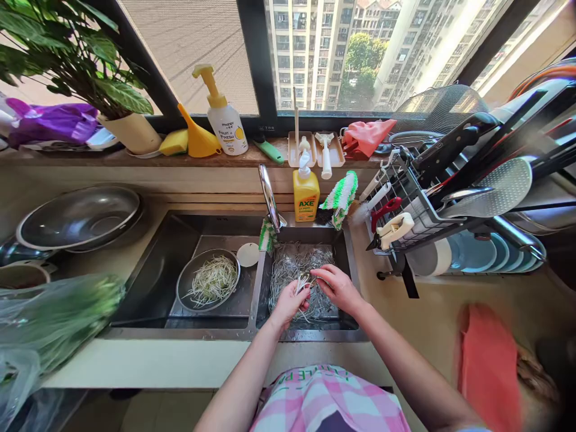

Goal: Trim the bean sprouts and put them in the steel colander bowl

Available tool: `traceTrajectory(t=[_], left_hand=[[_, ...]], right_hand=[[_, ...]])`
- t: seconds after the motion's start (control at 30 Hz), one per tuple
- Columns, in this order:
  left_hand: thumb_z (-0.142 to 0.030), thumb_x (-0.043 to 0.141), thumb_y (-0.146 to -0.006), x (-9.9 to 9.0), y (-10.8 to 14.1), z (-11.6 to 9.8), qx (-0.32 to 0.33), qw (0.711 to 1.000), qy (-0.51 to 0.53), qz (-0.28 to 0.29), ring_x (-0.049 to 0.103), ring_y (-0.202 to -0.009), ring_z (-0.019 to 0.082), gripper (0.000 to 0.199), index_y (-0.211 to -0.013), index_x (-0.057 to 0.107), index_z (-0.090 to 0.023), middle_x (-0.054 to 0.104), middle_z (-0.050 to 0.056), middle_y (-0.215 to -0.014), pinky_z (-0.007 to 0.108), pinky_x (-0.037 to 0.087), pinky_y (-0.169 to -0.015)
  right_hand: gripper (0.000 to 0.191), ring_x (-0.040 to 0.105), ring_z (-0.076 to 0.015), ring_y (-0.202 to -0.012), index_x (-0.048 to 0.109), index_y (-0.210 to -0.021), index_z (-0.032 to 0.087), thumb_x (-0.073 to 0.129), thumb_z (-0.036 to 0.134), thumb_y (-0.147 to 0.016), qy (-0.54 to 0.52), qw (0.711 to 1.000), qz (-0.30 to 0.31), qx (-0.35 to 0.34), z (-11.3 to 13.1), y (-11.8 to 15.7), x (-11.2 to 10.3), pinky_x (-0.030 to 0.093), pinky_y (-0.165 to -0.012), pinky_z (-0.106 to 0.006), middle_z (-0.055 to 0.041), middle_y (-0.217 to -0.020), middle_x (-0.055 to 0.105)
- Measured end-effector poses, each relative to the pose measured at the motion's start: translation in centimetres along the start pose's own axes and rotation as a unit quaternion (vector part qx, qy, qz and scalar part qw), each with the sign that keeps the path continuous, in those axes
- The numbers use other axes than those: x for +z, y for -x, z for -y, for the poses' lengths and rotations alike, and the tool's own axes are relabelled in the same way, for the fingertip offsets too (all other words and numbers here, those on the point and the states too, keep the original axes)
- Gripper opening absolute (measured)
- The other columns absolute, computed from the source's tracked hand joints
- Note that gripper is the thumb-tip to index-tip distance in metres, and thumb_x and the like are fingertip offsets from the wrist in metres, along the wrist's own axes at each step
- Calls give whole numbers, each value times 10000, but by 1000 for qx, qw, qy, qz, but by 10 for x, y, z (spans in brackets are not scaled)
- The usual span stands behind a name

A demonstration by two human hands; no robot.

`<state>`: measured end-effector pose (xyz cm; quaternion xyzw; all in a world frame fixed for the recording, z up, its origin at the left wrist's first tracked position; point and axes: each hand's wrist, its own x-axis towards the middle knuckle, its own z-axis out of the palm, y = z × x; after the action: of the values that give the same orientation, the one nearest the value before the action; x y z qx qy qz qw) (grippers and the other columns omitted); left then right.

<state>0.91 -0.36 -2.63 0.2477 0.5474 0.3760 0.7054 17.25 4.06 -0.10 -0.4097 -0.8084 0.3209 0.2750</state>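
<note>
Lower centre, my left hand (291,303) holds a small bunch of sprouts (302,283); my right hand (336,289) narrows at its tip, whether gripping a strand I cannot tell. Both work over the right basin (350,264), presumably so drips land there, while the bowl (183,283) in the left basin (155,288) keeps a pile (213,280) contained

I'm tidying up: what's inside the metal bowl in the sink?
A heap of sprouts lies inside the bowl, covering most of its bottom; anything beneath the heap cannot be seen.
</note>
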Motion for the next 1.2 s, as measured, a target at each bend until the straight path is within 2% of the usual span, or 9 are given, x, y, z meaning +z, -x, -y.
traceTrajectory(t=[0.17,0.37,0.43,0.73,0.83,0.97,1.03,1.13,1.2], left_hand=[[-401,680,-598,1,1,-2,-1,1000,-15,-9,456,-429,41,382,-834,529,-140,534,-44,-599,167,343,-429],[-406,670,-612,2,2,-3,-15,1000,16,-15,481,-465,48,415,-886,520,-133,546,-32,-640,168,349,-444],[-406,664,-621,3,2,-2,-13,1000,19,-15,488,-475,49,416,-899,518,-133,548,-29,-650,171,358,-454],[-420,653,-635,7,1,2,2,1000,13,-2,486,-492,46,390,-873,520,-140,544,-33,-657,179,376,-487],[-420,661,-624,8,3,1,4,1000,15,-4,477,-486,40,389,-854,527,-136,536,-38,-645,176,373,-492],[-424,654,-629,8,4,-2,6,1000,21,-1,476,-487,41,391,-864,525,-139,533,-40,-645,175,368,-488],[-429,647,-636,7,5,-4,4,1000,17,1,477,-486,42,393,-872,521,-141,535,-38,-652,176,367,-485],[-429,651,-632,5,5,-7,-2,1000,0,7,471,-478,41,398,-872,520,-140,533,-36,-654,174,358,-472],[-426,655,-628,5,6,-9,-6,1000,-9,17,467,-475,40,392,-856,518,-139,529,-35,-652,174,352,-464]], right_hand=[[207,547,-151,-846,606,-961,220,438,214,-840,17,998,51,-12,-2,-2,-6,431,-760,-271,-47,-894,600],[139,558,-136,-758,572,-877,193,446,166,-824,2,1000,4,11,-10,7,-1,439,-687,-247,-30,-814,610],[119,548,-127,-709,563,-852,191,456,158,-813,6,1000,11,19,-9,9,-1,432,-644,-232,-21,-777,597],[90,503,-125,-676,566,-759,184,504,119,-755,127,990,68,11,-1,11,1,368,-609,-216,-11,-708,551],[92,479,-117,-634,546,-703,177,503,96,-716,109,993,27,34,0,11,9,354,-589,-213,4,-662,527],[113,481,-108,-603,537,-721,169,449,110,-763,12,992,-91,88,-1,9,13,374,-548,-205,-1,-668,528],[131,515,-119,-662,565,-817,169,437,143,-810,-18,993,-104,58,-3,7,9,407,-587,-217,-24,-742,562],[187,535,-136,-744,589,-952,202,434,192,-848,18,999,-45,-24,-6,4,-2,429,-644,-241,-47,-822,583],[191,532,-143,-764,597,-956,214,434,211,-857,70,996,-6,-54,-9,2,-8,427,-662,-250,-52,-828,583]])
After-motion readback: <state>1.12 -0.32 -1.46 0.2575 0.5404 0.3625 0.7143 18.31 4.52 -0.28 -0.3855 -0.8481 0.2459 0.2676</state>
